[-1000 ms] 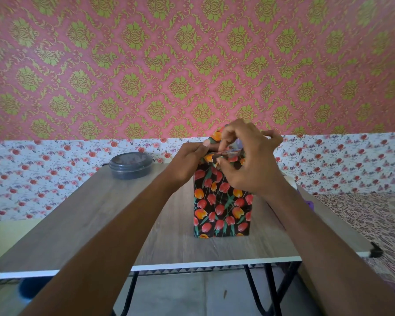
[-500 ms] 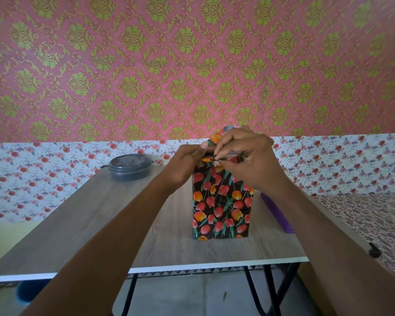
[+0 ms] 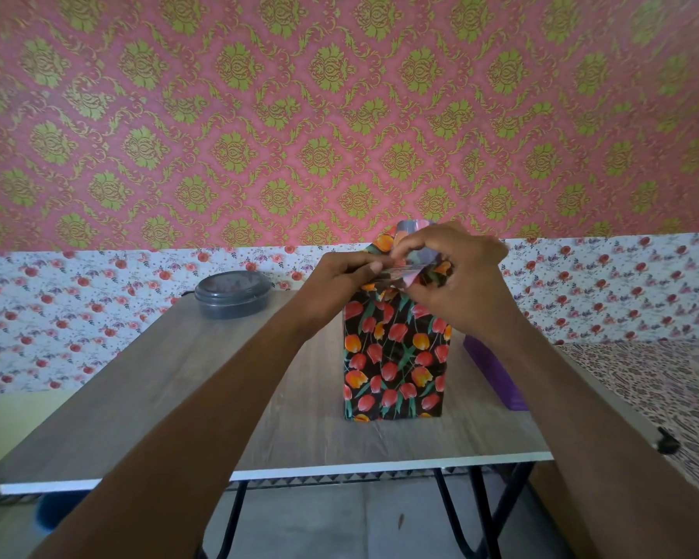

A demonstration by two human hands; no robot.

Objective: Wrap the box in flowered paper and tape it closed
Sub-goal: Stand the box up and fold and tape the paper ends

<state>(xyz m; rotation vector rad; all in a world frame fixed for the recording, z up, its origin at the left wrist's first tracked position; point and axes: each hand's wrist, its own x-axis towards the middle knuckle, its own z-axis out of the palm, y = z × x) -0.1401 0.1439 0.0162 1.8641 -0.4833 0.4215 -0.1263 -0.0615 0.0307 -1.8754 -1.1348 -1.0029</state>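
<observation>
A wood-grain table (image 3: pixel 170 377) with a white front edge stands on black folding legs (image 3: pixel 457 518) over a grey floor (image 3: pixel 340 522). A round grey lidded container (image 3: pixel 231 294) sits near the table's far left corner. A flat purple object (image 3: pixel 491 369) lies toward the right edge. Behind is pink wallpaper with green damask motifs (image 3: pixel 340 115), and below it a white band printed with red flowers (image 3: pixel 57 316). At right lies a brown spotted cloth (image 3: pixel 662 377). Something blue (image 3: pixel 53 514) shows under the table's left end.

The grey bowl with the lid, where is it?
In the head view, the grey bowl sits on the table at its far edge, left of the wrapped box.
</observation>
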